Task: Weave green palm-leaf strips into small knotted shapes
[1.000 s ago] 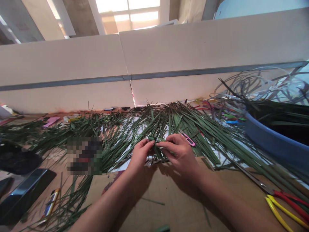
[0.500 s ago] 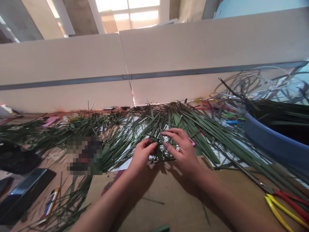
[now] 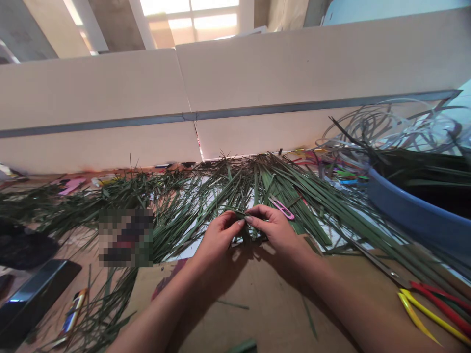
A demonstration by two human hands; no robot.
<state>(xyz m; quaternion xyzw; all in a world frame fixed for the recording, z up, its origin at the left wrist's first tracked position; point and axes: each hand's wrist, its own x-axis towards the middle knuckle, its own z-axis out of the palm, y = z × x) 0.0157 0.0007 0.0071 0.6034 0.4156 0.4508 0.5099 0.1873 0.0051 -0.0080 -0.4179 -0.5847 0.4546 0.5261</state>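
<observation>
Thumbs meeting fingertips, a person's left hand (image 3: pixel 220 232) and right hand (image 3: pixel 274 226) pinch a green leaf strip (image 3: pixel 240 214) between them, above the near edge of a spread of long leaves (image 3: pixel 164 234) that crowds the space directly ahead. Pink snips (image 3: pixel 282 208) lie on the leaves just beyond the right hand. Under the forearms is a sheet of cardboard (image 3: pixel 277 304), with red-handled scissors (image 3: pixel 399 280) at its right. Farther right, a blue tub (image 3: pixel 412 208) filled with dark leaves hems in the worktop (image 3: pixel 83 245); pale coiled straps (image 3: pixel 386 120) pile behind it. A dark box (image 3: pixel 42 294) sits far left, and a white partition (image 3: pixel 257 73) closes off the back.
</observation>
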